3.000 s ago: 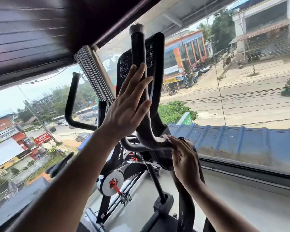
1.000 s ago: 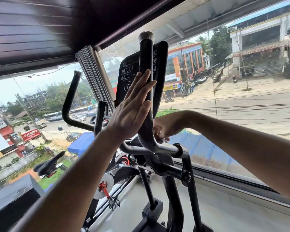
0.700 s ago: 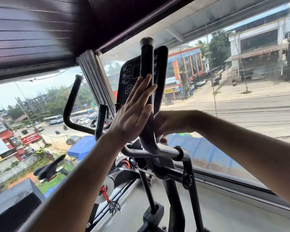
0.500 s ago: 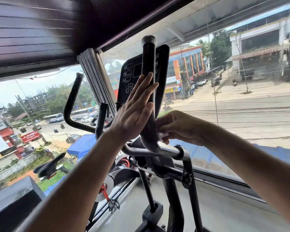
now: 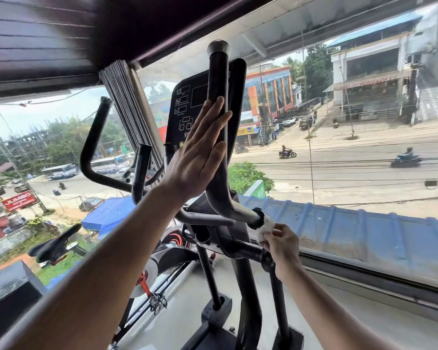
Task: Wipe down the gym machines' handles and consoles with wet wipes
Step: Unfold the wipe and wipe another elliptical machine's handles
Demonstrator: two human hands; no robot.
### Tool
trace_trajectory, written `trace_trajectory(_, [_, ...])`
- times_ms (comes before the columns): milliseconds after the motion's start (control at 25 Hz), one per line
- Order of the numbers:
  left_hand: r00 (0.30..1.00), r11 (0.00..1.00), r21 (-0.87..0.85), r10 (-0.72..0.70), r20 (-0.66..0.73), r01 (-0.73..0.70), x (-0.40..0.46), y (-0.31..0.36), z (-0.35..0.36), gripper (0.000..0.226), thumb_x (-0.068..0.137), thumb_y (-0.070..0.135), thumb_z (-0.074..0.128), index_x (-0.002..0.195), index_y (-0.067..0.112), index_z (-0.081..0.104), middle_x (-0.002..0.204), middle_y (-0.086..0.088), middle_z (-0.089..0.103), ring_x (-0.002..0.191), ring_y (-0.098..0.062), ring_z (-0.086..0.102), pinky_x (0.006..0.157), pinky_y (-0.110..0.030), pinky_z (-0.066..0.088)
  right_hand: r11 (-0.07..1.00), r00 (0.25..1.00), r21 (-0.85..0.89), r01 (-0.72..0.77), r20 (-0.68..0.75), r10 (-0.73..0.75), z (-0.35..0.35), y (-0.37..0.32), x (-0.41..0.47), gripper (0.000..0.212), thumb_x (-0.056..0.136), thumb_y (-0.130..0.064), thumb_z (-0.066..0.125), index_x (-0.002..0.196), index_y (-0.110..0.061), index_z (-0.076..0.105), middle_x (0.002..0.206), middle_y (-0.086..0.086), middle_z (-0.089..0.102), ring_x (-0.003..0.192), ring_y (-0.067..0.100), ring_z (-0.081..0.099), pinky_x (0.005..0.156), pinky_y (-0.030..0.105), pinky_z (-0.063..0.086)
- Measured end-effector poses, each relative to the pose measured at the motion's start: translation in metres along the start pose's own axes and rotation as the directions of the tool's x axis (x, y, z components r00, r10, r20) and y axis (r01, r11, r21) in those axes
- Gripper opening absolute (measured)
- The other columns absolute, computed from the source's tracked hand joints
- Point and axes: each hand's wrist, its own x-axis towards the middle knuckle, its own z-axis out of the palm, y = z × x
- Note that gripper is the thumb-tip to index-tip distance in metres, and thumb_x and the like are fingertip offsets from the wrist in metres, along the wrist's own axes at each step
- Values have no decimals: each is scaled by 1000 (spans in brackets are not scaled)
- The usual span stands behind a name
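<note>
- Right now the step in hand looks like wiping the right-side moving handle (image 5: 219, 137) of the elliptical machine: the wet wipe (image 5: 266, 227) sits at the handle's lower end, against the black collar (image 5: 258, 218) where the bar bends.
- The left hand (image 5: 197, 157) is flat and spread, fingers straight, pressing against the upright part of that handle, seemingly to steady it.
- The right hand (image 5: 280, 245), lower and to the right of the left hand, pinches the wipe between fingertips and thumb, fingers curled round it.
- The wipe is white, crumpled into a small wad, and only partly seen above the right hand's fingers.
- The next move, by judgement, calls for wrapping the wipe round the bar and drawing it up toward the left hand, which would have to lift clear for the foam grip under it to be reached.
- The console (image 5: 187, 107) stands just behind the left hand's fingertips, black with white-outlined panels; whether it has been wiped cannot be told.
- The handle is dark and matte above, greyer and worn near the bend.
</note>
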Motion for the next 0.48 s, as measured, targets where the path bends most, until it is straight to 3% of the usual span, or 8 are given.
trace_trajectory(200, [999,999,-44,-5,-48,3,-3,-4,5,55,110,27,33,157,-1,37,170,-18,22,160,-33,14,130,-49,17,972,991,234,-6,-125,36,47,0,-2,12,90,-2,74,94,-7,64,85,13,72,69,17,65,61,20,58])
trace_trajectory(320, [996,997,-72,17,-93,-24,-3,-7,8,54,110,25,34,155,-2,40,168,-20,25,159,-34,15,131,-41,14,914,974,404,-35,-190,121,66,-1,-3,16,92,11,62,93,-5,60,81,18,66,65,19,59,52,20,55])
trace_trajectory(480, [993,997,-67,36,-111,-43,-1,-11,14,54,111,29,32,156,-1,39,170,-16,24,160,-31,13,130,-34,10,895,953,446,4,-273,132,80,2,-6,25,87,21,52,91,-3,57,89,24,64,69,22,58,54,22,54])
